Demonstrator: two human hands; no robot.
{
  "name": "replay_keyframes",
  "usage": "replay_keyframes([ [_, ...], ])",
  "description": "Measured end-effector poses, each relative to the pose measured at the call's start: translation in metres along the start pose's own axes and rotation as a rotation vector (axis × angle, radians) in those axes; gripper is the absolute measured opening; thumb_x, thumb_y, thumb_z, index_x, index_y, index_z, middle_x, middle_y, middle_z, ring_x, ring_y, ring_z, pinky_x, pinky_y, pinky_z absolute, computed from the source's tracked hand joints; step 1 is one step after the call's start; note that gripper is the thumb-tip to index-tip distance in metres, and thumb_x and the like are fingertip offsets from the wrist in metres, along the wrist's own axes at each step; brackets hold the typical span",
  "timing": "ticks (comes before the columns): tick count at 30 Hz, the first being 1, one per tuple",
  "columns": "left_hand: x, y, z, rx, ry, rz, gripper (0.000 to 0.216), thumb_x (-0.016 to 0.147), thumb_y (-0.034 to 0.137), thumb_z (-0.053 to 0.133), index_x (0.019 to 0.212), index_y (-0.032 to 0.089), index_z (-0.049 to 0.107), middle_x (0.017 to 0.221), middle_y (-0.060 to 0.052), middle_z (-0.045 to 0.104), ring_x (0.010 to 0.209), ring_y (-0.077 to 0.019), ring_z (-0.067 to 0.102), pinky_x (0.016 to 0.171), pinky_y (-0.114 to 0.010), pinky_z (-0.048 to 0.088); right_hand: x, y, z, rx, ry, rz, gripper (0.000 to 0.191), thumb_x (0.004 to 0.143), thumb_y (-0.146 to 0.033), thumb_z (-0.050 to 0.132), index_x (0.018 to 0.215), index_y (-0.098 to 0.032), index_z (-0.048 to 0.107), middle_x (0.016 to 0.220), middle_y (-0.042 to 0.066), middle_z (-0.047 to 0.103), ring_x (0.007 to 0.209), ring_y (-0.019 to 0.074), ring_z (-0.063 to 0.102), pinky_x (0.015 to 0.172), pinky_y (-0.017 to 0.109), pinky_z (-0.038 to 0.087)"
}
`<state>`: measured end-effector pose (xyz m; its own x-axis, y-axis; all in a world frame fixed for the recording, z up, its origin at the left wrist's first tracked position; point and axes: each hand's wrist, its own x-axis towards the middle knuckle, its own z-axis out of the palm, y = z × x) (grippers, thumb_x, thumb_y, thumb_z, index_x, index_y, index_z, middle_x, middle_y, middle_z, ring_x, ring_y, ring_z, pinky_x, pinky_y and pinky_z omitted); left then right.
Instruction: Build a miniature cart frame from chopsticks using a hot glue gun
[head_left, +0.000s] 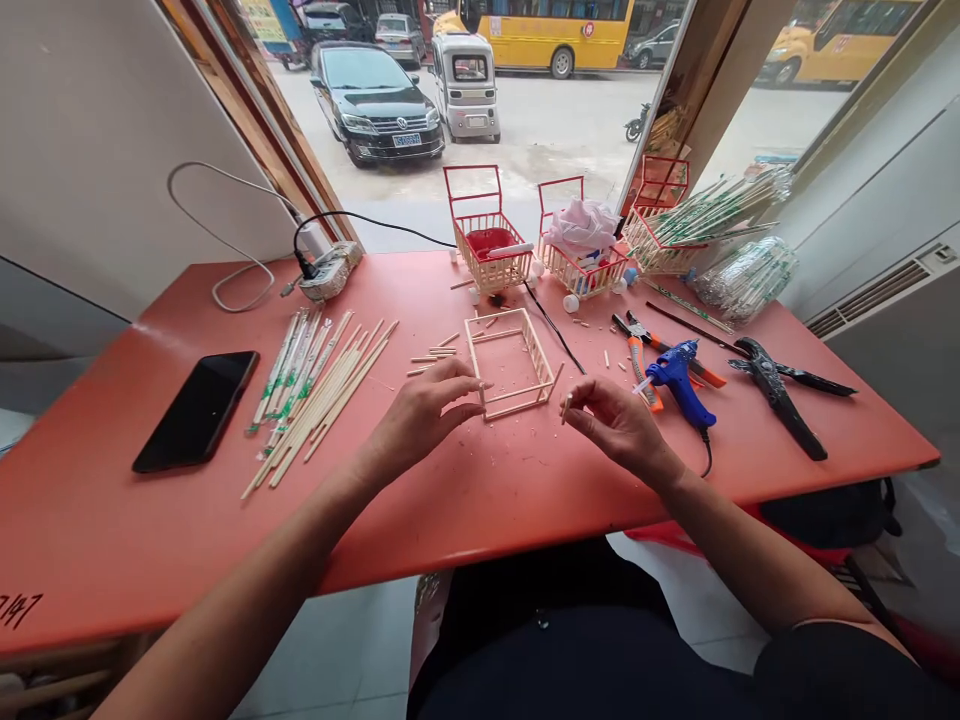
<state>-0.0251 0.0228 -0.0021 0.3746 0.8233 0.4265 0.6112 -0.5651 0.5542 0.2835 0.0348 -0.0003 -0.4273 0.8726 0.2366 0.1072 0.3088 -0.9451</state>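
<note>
The fingers of the right hand pinch a short stick piece, held just above the bench. The left hand's thumb and forefinger sit at the near-left corner of a pale wooden frame; whether they grip it, I cannot tell. That frame lies on the bench between and slightly beyond the hands, with upright slats along its right side. To the right of the right hand lie a blue glue gun, orange-handled pliers and black-handled cutters. Loose sticks and a phone lie left of the left hand. Beyond the frame stands a small red-handled cart.
</note>
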Motion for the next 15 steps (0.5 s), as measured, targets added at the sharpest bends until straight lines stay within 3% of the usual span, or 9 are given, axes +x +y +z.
replay_keyframes([
  [7, 0.005, -0.001, 0.002, -0.007, 0.012, 0.084, 0.017, 0.106, 0.031, 0.068, 0.104, 0.023, 0.083, 0.11, -0.008, 0.069, 0.1, -0.0209, 0.071, 0.087, -0.033, 0.06, 0.005, 0.0, 0.001, -0.017, 0.028, 0.007, 0.043, 0.094, -0.063, 0.08, 0.094, -0.022, 0.068, 0.09, 0.004, 0.071, 0.086, 0.0185, 0.066, 0.084, 0.035, 0.057],
  [12, 0.009, 0.003, 0.0, -0.024, -0.017, 0.059, 0.021, 0.107, 0.033, 0.065, 0.098, 0.022, 0.081, 0.127, -0.011, 0.071, 0.095, -0.0188, 0.071, 0.088, -0.035, 0.059, 0.009, 0.003, 0.002, -0.034, 0.062, 0.008, 0.043, 0.092, -0.064, 0.081, 0.094, -0.022, 0.069, 0.089, 0.003, 0.071, 0.084, 0.0182, 0.065, 0.082, 0.034, 0.055],
  [15, 0.017, 0.009, -0.003, -0.102, -0.01, 0.022, 0.022, 0.105, 0.034, 0.065, 0.094, 0.021, 0.079, 0.122, -0.012, 0.075, 0.098, -0.0204, 0.073, 0.087, -0.034, 0.059, 0.013, 0.002, 0.002, -0.056, 0.094, -0.002, 0.043, 0.092, -0.063, 0.081, 0.093, -0.021, 0.07, 0.09, 0.003, 0.071, 0.082, 0.0174, 0.063, 0.081, 0.034, 0.053],
])
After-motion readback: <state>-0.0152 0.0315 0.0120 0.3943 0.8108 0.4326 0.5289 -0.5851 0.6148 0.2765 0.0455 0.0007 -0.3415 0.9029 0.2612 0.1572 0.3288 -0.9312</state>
